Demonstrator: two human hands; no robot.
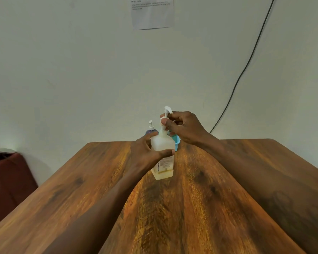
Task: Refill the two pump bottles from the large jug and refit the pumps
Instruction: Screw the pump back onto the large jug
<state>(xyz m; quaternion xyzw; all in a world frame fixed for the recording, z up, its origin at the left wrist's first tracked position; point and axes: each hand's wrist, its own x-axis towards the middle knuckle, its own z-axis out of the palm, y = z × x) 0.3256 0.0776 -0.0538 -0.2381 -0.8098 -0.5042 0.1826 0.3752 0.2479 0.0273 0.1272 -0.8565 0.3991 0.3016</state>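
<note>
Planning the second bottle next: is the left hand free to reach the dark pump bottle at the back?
Probably not yet: the left hand grips the clear bottle, which stands directly before the dark pump bottle.

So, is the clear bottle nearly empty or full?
Nearly empty: the clear bottle shows only a thin yellowish layer at its bottom, above the table.

Wood-grain table, plastic bottles, matt wall.

Table [218, 208]: brown wood-look top, strong dark grain, low sheen. Near bottle [162, 156]: frosted translucent plastic, smooth, with a paper-like label; its pump [167, 111] is white plastic. At the far edge, the blue tub [177, 143] is smooth plastic. Wall [62, 70]: matt paint. Taped sheet [152, 12]: paper.
</note>
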